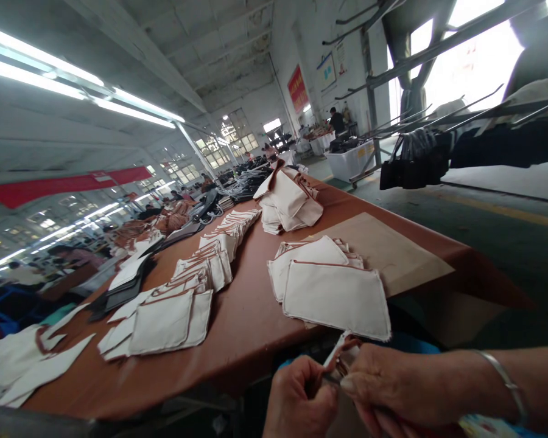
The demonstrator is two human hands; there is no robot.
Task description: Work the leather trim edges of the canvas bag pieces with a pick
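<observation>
At the bottom of the head view, my left hand (299, 395) is closed, its thumb and index finger pinching the edge of a small white and brown fabric piece (337, 354). My right hand (388, 380), with a silver bracelet at the wrist, is closed on the same piece from the right. Something thin and dark lies between the fingertips; I cannot make it out. Just beyond the hands, white pouches with brown edging (335, 298) lie overlapped at the near edge of the brown table (242, 316).
Rows of white pouches (162, 322) run along the table's left, with another pile (287, 201) farther back. A tan sheet (379, 249) lies at the right. Black bags (415, 161) hang on a metal rack. A person (337, 121) stands far off.
</observation>
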